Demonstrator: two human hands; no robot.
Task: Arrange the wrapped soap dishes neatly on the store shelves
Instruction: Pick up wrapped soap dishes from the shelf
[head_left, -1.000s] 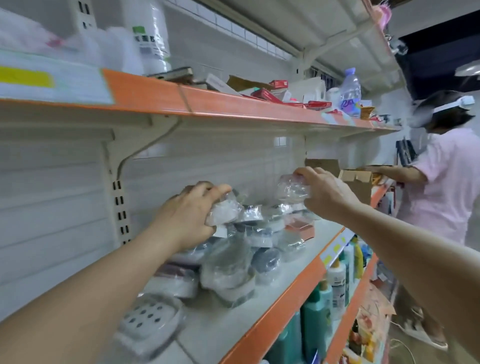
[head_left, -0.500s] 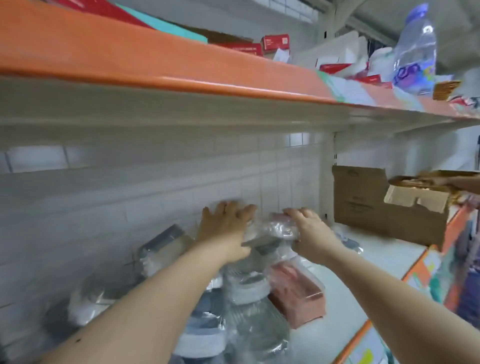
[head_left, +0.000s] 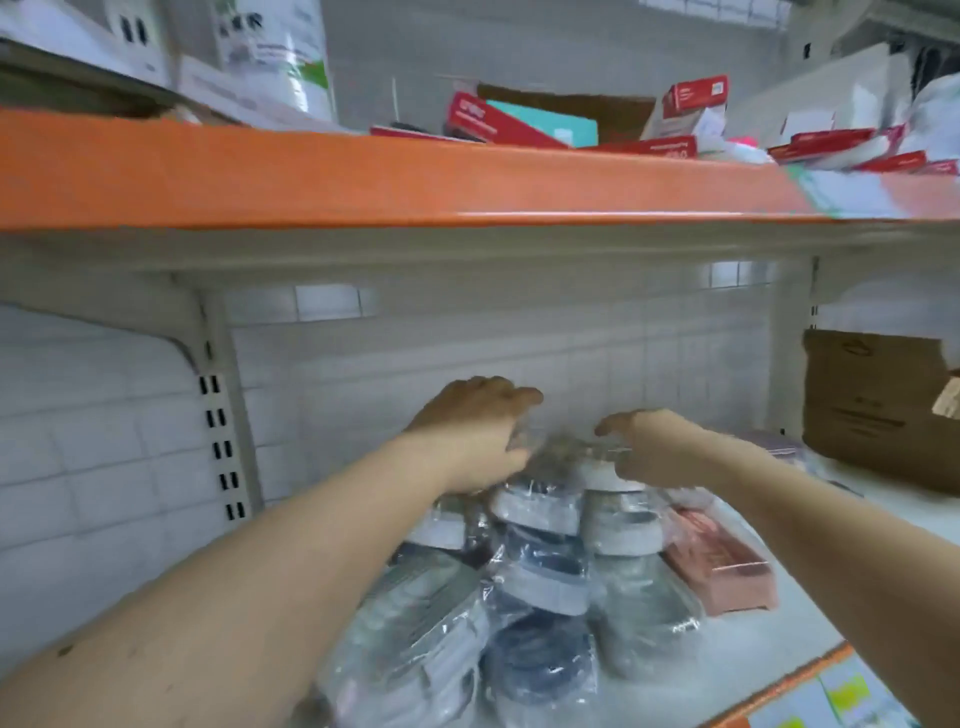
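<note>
Several soap dishes wrapped in clear plastic lie heaped on the white shelf (head_left: 769, 644), most of them grey, white and dark blue (head_left: 540, 577), with one pink dish (head_left: 719, 569) at the heap's right side. At the top back of the heap sits a crinkled wrapped soap dish (head_left: 563, 449), blurred. My left hand (head_left: 475, 434) curls over its left side and my right hand (head_left: 657, 449) grips its right side, close to the back wall.
An orange-edged upper shelf (head_left: 363, 176) hangs low overhead, loaded with red boxes (head_left: 488, 122) and white packs. A brown cardboard box (head_left: 878, 410) stands at the right on the same shelf. A slotted upright (head_left: 223, 441) runs down the left.
The view has swung left and upward. Both hands have gone further back over the heap, still together on the wrapped dish between them. The other person is out of view.
</note>
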